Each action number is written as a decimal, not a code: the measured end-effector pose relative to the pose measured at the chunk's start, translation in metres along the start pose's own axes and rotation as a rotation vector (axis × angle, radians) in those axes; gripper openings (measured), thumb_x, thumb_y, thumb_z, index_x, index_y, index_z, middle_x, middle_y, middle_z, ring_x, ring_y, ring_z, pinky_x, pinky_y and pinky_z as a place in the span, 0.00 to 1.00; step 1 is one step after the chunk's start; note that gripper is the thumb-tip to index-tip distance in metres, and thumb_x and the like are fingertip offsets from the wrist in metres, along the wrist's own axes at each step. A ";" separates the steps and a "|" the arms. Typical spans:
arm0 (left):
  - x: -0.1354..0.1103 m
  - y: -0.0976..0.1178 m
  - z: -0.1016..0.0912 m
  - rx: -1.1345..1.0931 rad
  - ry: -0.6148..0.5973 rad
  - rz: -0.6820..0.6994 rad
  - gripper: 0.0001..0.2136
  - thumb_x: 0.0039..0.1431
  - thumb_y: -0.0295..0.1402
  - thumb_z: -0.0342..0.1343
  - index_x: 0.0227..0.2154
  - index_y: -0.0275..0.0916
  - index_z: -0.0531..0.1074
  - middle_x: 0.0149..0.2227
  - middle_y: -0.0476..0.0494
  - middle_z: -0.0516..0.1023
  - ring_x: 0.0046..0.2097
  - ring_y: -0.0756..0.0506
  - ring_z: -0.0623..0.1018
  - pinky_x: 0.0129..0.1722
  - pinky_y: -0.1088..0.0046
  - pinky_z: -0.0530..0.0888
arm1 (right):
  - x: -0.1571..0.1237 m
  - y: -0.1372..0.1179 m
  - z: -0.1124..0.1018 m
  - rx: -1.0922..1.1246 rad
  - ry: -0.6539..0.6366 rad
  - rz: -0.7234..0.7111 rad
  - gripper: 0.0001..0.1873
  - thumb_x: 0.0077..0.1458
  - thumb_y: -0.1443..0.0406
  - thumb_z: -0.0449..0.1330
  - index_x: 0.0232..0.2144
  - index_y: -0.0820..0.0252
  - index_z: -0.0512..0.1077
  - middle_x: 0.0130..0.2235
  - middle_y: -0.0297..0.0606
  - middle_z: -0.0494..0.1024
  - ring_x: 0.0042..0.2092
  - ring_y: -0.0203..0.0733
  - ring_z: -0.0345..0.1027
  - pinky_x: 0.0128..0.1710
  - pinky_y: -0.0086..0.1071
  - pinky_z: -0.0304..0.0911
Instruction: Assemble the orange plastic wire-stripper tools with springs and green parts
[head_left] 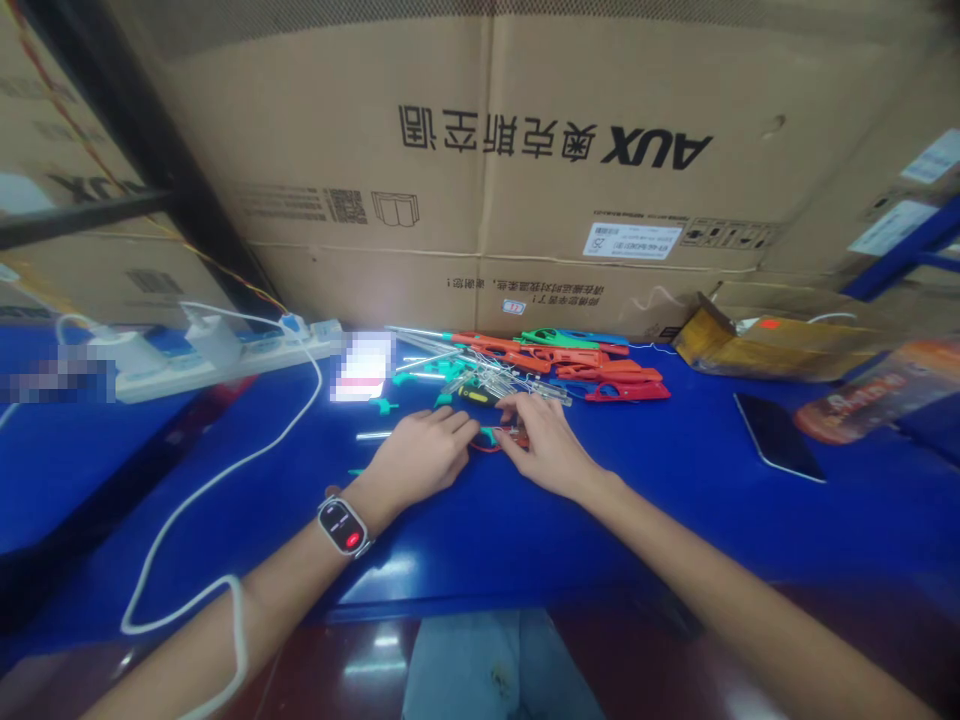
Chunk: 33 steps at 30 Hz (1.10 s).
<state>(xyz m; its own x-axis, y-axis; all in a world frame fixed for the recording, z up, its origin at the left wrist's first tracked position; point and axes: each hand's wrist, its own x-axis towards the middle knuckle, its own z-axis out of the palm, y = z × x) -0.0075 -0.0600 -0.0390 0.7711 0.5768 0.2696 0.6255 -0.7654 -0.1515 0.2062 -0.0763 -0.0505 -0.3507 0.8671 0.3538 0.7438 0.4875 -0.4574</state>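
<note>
Between my hands, on the blue table [600, 520], lies what looks like an open red long-nosed lighter [491, 447] with a teal part in it. A silvery tube [373, 436] sticks out to the left from behind my left hand [420, 455], whose curled fingers press on the lighter's left part. My right hand [551, 445] pinches at its right end; the fingers cover any small part there. Just beyond lie a heap of thin metal pieces [495, 378], loose teal parts [450, 372], and red [626, 390], green [540, 337] and blue lighter shells [592, 338].
A white power strip [165, 372] with plugs stands left, its white cable [225, 470] looping over the table and my left forearm. To the right are a black phone [776, 437], a bottle [881, 390] and a taped carton [772, 335]. A large cardboard sheet [525, 220] stands behind.
</note>
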 end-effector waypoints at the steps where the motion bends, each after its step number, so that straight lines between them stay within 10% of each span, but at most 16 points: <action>1: 0.000 0.000 0.000 0.002 0.008 0.000 0.07 0.62 0.26 0.50 0.39 0.37 0.72 0.36 0.42 0.79 0.39 0.42 0.77 0.34 0.67 0.71 | 0.000 0.000 -0.001 0.000 0.009 -0.009 0.12 0.62 0.64 0.57 0.48 0.56 0.65 0.42 0.39 0.77 0.46 0.47 0.68 0.48 0.41 0.55; 15: -0.004 -0.005 0.000 -0.114 0.122 -0.073 0.13 0.60 0.28 0.49 0.45 0.36 0.75 0.36 0.41 0.82 0.37 0.42 0.81 0.34 0.67 0.74 | -0.013 0.002 -0.019 0.023 0.007 -0.070 0.24 0.48 0.71 0.58 0.49 0.56 0.65 0.43 0.40 0.75 0.47 0.50 0.68 0.50 0.44 0.55; 33: -0.013 -0.058 -0.003 -0.333 0.251 -0.471 0.09 0.59 0.28 0.51 0.37 0.39 0.76 0.37 0.41 0.79 0.41 0.40 0.76 0.43 0.60 0.73 | 0.068 -0.002 0.002 -0.047 -0.015 -0.043 0.04 0.58 0.67 0.59 0.36 0.57 0.74 0.40 0.40 0.77 0.46 0.48 0.68 0.48 0.43 0.57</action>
<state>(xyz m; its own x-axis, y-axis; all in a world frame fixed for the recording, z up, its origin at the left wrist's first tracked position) -0.0547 -0.0242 -0.0305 0.3451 0.8202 0.4563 0.7894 -0.5166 0.3316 0.1803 -0.0183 -0.0272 -0.3915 0.8470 0.3597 0.7534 0.5195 -0.4031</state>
